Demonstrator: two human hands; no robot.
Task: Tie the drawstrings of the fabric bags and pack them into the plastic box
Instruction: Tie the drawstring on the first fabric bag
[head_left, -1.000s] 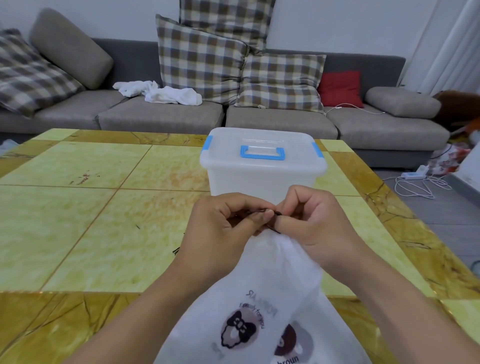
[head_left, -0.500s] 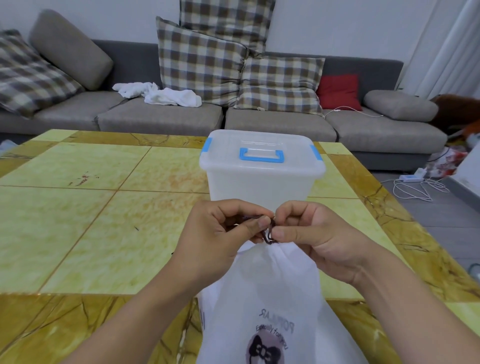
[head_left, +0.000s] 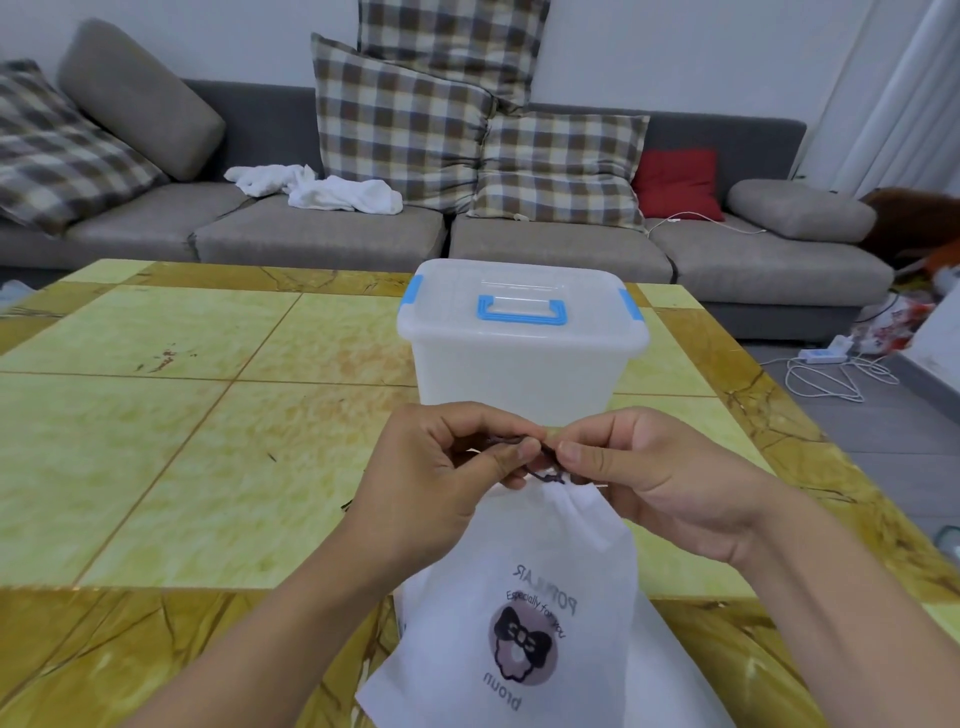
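A white fabric bag (head_left: 540, 582) with a round bow print hangs in front of me, its mouth gathered at the top. Its dark drawstring (head_left: 545, 470) runs between both hands. My left hand (head_left: 436, 483) pinches one strand with thumb and forefinger. My right hand (head_left: 654, 483) pinches the other strand just to the right. More white fabric (head_left: 675, 675) lies beneath the bag at the table's near edge. The translucent plastic box (head_left: 519, 358) with blue handle and clips stands just behind my hands, lid shut.
The yellow and brown tiled table (head_left: 182, 441) spreads to the left and right. A grey sofa (head_left: 322, 234) with checked cushions and a white cloth stands behind it. A power strip and cables (head_left: 831, 364) lie on the floor at the right.
The bag has been lifted, so its printed logo shows higher up. My hands have drawn slightly apart, with the drawstring showing between the fingertips.
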